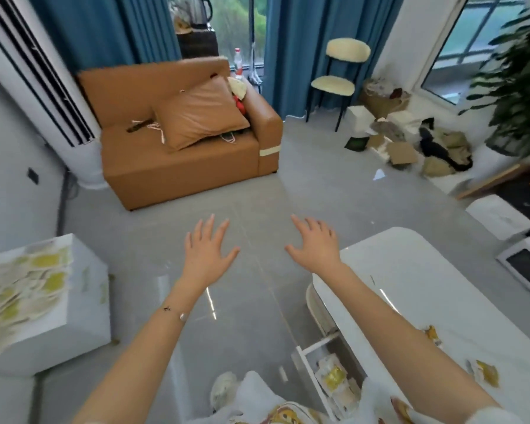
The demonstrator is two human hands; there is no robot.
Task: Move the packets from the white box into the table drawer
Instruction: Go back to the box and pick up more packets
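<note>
Both hands empty, fingers spread wide: left hand [207, 250] and right hand [314, 244] hover over bare floor between loads. Packets [22, 286] heaped in white box [86, 289] at left; drawer [331, 377] open under table [410, 270], some packets inside.

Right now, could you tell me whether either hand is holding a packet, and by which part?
Nothing is held: the left hand and right hand are both open and empty, fingers spread above the floor.

Two hands, left [208, 249] and right [314, 244]. One white box [83, 289], packets [22, 289] too blurry to count. Left of box: one table [410, 270], one open drawer [325, 362], two packets on tabletop [484, 371].
</note>
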